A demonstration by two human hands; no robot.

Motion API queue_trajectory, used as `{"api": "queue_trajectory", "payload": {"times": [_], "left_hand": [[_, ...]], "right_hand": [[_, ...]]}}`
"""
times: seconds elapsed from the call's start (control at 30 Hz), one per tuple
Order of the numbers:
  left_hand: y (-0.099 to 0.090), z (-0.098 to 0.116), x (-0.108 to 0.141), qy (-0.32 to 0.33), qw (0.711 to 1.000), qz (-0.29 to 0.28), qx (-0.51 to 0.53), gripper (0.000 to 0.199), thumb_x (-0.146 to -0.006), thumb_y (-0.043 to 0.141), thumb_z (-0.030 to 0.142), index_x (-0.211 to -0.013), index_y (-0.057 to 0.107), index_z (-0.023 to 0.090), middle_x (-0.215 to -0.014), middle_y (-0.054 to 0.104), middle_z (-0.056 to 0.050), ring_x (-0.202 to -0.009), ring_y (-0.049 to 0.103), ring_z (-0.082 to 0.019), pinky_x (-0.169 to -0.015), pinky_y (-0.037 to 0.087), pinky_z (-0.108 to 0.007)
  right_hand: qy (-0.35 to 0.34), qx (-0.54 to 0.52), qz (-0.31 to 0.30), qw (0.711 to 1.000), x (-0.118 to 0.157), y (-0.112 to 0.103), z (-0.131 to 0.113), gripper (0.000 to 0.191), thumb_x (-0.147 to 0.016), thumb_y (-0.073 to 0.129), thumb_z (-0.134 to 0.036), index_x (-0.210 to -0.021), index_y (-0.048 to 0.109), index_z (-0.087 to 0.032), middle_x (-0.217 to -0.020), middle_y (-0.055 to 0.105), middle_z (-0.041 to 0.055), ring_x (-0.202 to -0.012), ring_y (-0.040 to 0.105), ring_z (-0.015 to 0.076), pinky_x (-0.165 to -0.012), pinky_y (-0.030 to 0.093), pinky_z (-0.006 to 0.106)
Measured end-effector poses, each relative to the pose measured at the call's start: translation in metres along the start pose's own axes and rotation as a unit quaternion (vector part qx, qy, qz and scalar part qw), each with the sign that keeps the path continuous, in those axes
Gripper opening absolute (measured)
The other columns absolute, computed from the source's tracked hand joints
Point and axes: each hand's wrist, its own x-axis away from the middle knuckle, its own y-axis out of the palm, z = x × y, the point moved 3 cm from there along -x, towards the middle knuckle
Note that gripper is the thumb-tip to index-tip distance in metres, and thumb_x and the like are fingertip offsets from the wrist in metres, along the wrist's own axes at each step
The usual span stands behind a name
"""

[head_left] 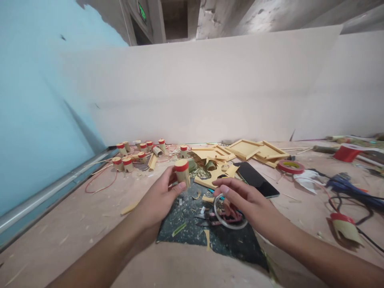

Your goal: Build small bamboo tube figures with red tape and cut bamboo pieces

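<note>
My left hand (160, 194) grips an upright bamboo cylinder (182, 173) with a red band and a pale round top, fingers behind it and thumb in front. To its right, my right hand (240, 196) has its fingers curled round a clear ring, like a tape roll (230, 227), which hangs over the dark cutting mat (186, 228). Below the ring, a pair of scissors with pinkish handles (223, 218) lies on the mat among wood scraps.
Several red-banded cylinders (127, 164) stand at the back left. Thin wooden frames (244, 149) lie behind the mat, beside a black phone (256, 179). At right are a red tape roll (290, 167), dark cables (357, 196) and a cut cylinder (346, 230).
</note>
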Motion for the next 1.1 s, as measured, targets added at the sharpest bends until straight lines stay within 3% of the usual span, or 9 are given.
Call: {"api": "queue_trajectory", "payload": {"times": [0.13, 0.3, 0.43, 0.57, 0.77, 0.87, 1.0, 1.1], "left_hand": [[-0.016, -0.009, -0.015, -0.001, 0.996, -0.023, -0.081, 0.048, -0.093, 0.073, 0.038, -0.137, 0.062, 0.021, -0.148, 0.069, -0.016, -0.129, 0.068, -0.039, -0.111, 0.052, -0.056], [-0.017, -0.02, -0.021, 0.047, 0.985, -0.053, -0.155, 0.045, -0.095, 0.064, 0.03, -0.139, 0.061, 0.023, -0.148, 0.07, -0.012, -0.141, 0.06, -0.037, -0.118, 0.047, -0.051], [-0.011, -0.033, -0.017, 0.068, 0.969, -0.059, -0.231, 0.038, -0.095, 0.063, 0.026, -0.133, 0.064, 0.024, -0.141, 0.073, -0.012, -0.132, 0.065, -0.037, -0.114, 0.049, -0.051], [-0.012, -0.042, -0.017, 0.077, 0.959, -0.06, -0.267, 0.042, -0.099, 0.058, 0.026, -0.141, 0.06, 0.022, -0.146, 0.07, -0.015, -0.137, 0.062, -0.037, -0.117, 0.047, -0.052], [-0.022, -0.032, -0.011, 0.093, 0.957, -0.067, -0.265, 0.062, -0.097, 0.062, 0.031, -0.158, 0.051, 0.028, -0.169, 0.051, -0.013, -0.16, 0.04, -0.037, -0.131, 0.031, -0.057], [-0.023, -0.017, -0.006, 0.113, 0.958, -0.053, -0.258, 0.072, -0.094, 0.072, 0.04, -0.161, 0.046, 0.032, -0.173, 0.045, -0.011, -0.159, 0.041, -0.038, -0.131, 0.032, -0.056], [-0.017, -0.009, -0.009, 0.115, 0.964, -0.027, -0.239, 0.033, -0.102, 0.063, 0.037, -0.134, 0.065, 0.028, -0.14, 0.072, -0.009, -0.128, 0.068, -0.033, -0.114, 0.049, -0.048], [-0.018, -0.007, -0.012, 0.101, 0.973, 0.015, -0.206, 0.023, -0.105, 0.06, 0.042, -0.12, 0.064, 0.025, -0.125, 0.075, -0.008, -0.115, 0.071, -0.03, -0.103, 0.054, -0.043]], "right_hand": [[0.009, 0.036, -0.012, 0.999, 0.001, 0.001, 0.002, 0.042, -0.101, 0.069, -0.058, -0.121, 0.07, -0.022, -0.072, 0.06, -0.0042, -0.064, 0.056, 0.0155, -0.059, 0.041, 0.027], [0.005, 0.054, -0.036, 0.998, 0.001, 0.003, 0.011, 0.038, -0.102, 0.066, -0.056, -0.118, 0.07, -0.023, -0.075, 0.061, -0.0035, -0.068, 0.056, 0.0165, -0.063, 0.041, 0.029], [0.002, 0.062, -0.055, 0.997, 0.001, 0.007, 0.013, 0.036, -0.102, 0.064, -0.056, -0.11, 0.071, -0.021, -0.074, 0.057, -0.004, -0.064, 0.049, 0.0154, -0.06, 0.038, 0.029], [-0.005, 0.072, -0.063, 0.995, 0.001, 0.009, 0.009, 0.036, -0.1, 0.066, -0.056, -0.104, 0.071, -0.02, -0.081, 0.061, -0.0011, -0.067, 0.051, 0.016, -0.063, 0.04, 0.029], [0.001, 0.067, -0.059, 0.996, 0.0, 0.007, 0.01, 0.035, -0.101, 0.062, -0.056, -0.103, 0.069, -0.022, -0.078, 0.057, -0.0025, -0.065, 0.048, 0.0159, -0.062, 0.04, 0.03], [0.005, 0.063, -0.056, 0.996, 0.0, 0.006, 0.011, 0.033, -0.103, 0.06, -0.054, -0.106, 0.069, -0.023, -0.081, 0.059, -0.0018, -0.068, 0.052, 0.0165, -0.064, 0.042, 0.03], [0.001, 0.078, -0.054, 0.995, 0.001, 0.006, 0.01, 0.029, -0.102, 0.063, -0.051, -0.103, 0.069, -0.023, -0.079, 0.059, -0.0022, -0.067, 0.05, 0.0162, -0.063, 0.04, 0.029], [-0.001, 0.089, -0.054, 0.995, 0.002, 0.007, 0.008, 0.027, -0.103, 0.063, -0.05, -0.101, 0.069, -0.023, -0.078, 0.058, -0.0025, -0.067, 0.048, 0.0162, -0.062, 0.038, 0.029]]}}
